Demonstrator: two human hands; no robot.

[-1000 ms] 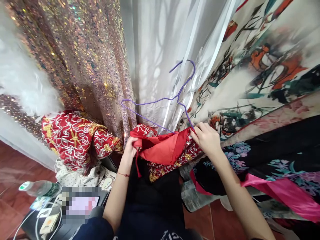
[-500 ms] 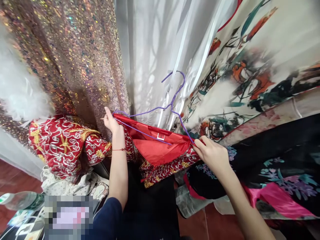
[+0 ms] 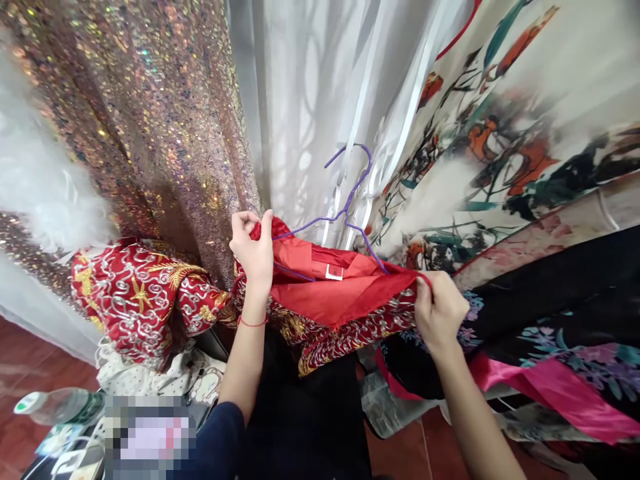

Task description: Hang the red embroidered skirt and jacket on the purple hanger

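A red embroidered garment [image 3: 330, 297] with a plain red lining and a white label is stretched between my two hands. My left hand [image 3: 253, 250] pinches its edge at the left end. At the right end, my right hand [image 3: 440, 310] is closed on the edge, thumb on the near side. A purple hanger [image 3: 345, 213] stands between the hands, its hook up and not hooked on anything I can make out. The hanger's lower parts go down inside the garment's opening and are partly hidden by the red cloth.
A sequined cloth [image 3: 165, 120] hangs at left, behind white fluff [image 3: 45, 160]. Another red embroidered piece [image 3: 135, 293] lies below it. A plastic bottle [image 3: 60, 405] is at lower left. White sheer cloth [image 3: 295, 100], a printed cloth [image 3: 525, 147] and black floral fabric [image 3: 550, 287] fill the back and right.
My left hand has moved right and turned, now gripping the garment's edge. My right hand has shifted right and lower, off the hanger's end. The cloth now covers both hanger ends.
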